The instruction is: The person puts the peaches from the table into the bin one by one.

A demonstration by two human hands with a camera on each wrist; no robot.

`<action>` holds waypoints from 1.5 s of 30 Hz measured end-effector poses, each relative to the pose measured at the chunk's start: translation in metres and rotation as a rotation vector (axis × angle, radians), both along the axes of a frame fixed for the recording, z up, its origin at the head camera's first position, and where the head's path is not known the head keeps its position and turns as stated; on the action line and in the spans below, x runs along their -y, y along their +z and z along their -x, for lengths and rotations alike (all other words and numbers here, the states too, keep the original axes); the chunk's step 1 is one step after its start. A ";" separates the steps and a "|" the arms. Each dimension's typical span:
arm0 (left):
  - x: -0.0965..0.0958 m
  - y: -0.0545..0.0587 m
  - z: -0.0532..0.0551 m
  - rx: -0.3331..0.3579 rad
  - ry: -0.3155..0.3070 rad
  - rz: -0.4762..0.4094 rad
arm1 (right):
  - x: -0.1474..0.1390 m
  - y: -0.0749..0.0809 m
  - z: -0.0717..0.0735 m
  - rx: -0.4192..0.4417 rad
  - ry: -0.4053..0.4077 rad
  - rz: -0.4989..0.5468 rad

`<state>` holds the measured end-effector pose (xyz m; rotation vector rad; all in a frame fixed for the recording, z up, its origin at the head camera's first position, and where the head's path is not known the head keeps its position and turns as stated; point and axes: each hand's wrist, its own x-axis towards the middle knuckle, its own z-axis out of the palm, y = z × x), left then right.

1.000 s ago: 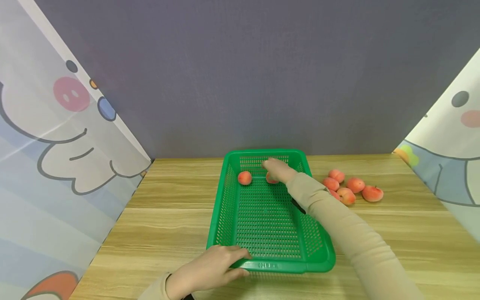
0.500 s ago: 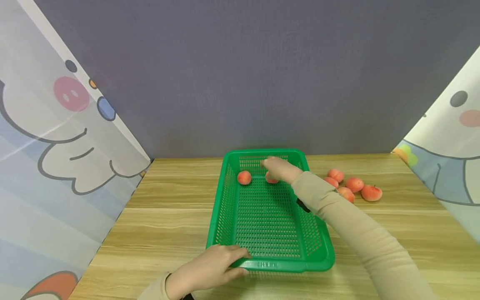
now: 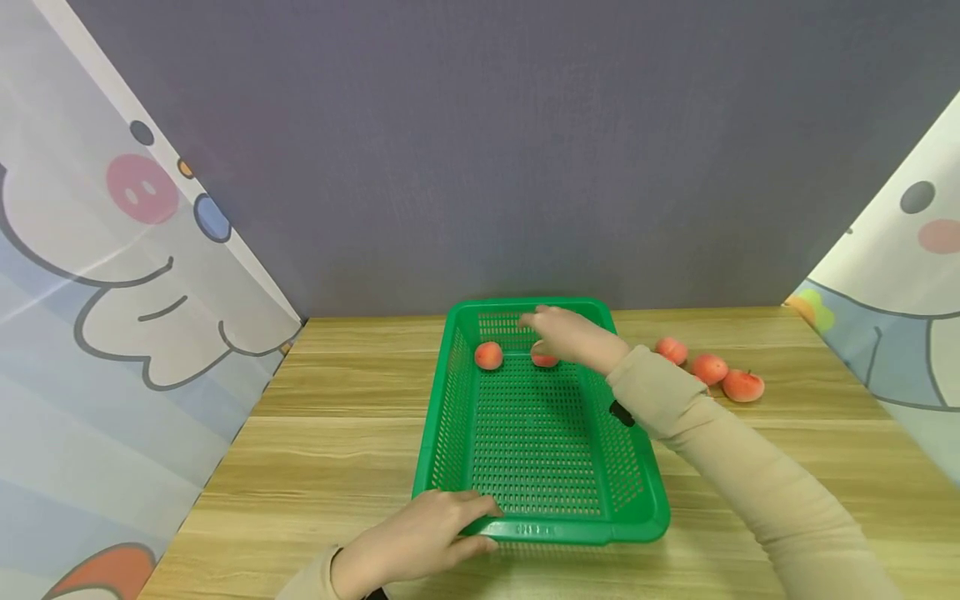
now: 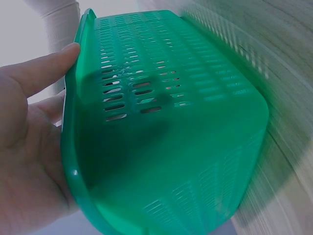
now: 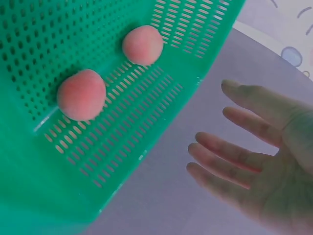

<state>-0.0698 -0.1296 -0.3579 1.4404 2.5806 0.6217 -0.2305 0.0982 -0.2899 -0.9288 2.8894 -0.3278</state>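
Note:
A green plastic basket (image 3: pixel 536 433) with slotted walls stands on the wooden table. My left hand (image 3: pixel 420 537) holds its near rim at the left corner; in the left wrist view the thumb (image 4: pixel 54 66) lies against the rim. Two reddish peaches sit inside at the far end, a left peach (image 3: pixel 489 356) and a right peach (image 5: pixel 81 95). My right hand (image 5: pixel 254 152) hovers over the far right part of the basket, fingers spread and holding nothing. In the head view it partly covers the right peach.
Several more peaches (image 3: pixel 709 368) lie on the table (image 3: pixel 337 417) right of the basket, some hidden by the right sleeve (image 3: pixel 712 425). A grey panel (image 3: pixel 480 167) rises behind. Printed cartoon sheets (image 3: pixel 112 292) flank both sides.
My right hand and forearm have shifted slightly to the right, the sleeve covering more of the loose peaches. The left hand and both peaches in the basket stay in place.

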 end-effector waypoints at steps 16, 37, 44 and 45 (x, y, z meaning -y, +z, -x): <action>0.000 0.000 -0.001 -0.015 0.010 0.017 | -0.019 0.017 -0.022 -0.120 0.005 0.047; 0.000 -0.002 0.000 -0.012 0.006 0.003 | -0.070 0.022 -0.041 -0.283 0.023 0.128; 0.001 -0.003 0.001 -0.026 0.002 -0.001 | -0.090 0.018 -0.043 -0.306 0.000 0.171; 0.001 -0.003 0.001 -0.026 0.002 0.000 | -0.093 0.018 -0.042 -0.314 0.001 0.179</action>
